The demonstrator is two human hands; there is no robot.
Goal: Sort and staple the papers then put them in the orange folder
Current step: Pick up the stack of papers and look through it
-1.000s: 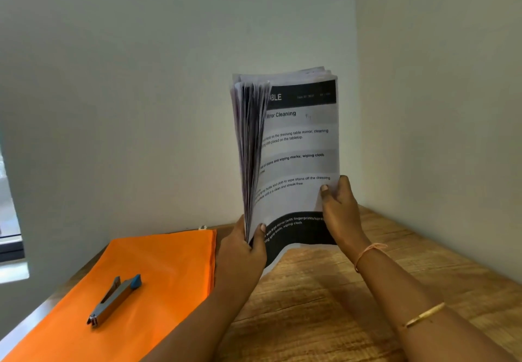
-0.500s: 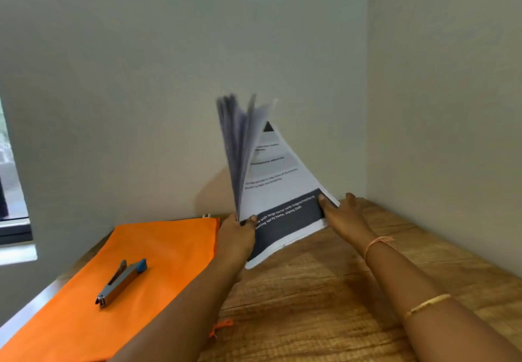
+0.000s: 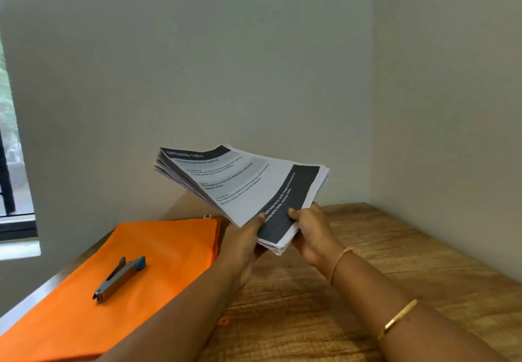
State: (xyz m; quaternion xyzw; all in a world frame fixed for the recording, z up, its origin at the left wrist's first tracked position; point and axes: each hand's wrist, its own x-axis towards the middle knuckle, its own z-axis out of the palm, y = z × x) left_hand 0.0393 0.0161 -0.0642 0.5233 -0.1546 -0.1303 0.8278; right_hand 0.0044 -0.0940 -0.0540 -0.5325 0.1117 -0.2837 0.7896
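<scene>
A thick stack of printed papers (image 3: 243, 183) with dark header and footer bands hangs almost flat above the wooden table, its far end tilted to the left. My left hand (image 3: 243, 237) grips the stack's near edge, thumb on top. My right hand (image 3: 310, 229) grips the same near edge just to the right, thumb on the dark footer band. The orange folder (image 3: 135, 277) lies flat on the table's left side. On it rests a grey stapler (image 3: 120, 278) with a blue end.
The wooden table (image 3: 381, 262) fills a corner between two pale walls. A window (image 3: 11, 164) is at the far left. A small orange pull tab (image 3: 223, 321) pokes out by my left forearm.
The stack has swung down from upright and fanned to nearly flat and closed. My right hand slid along the near edge closer to my left hand.
</scene>
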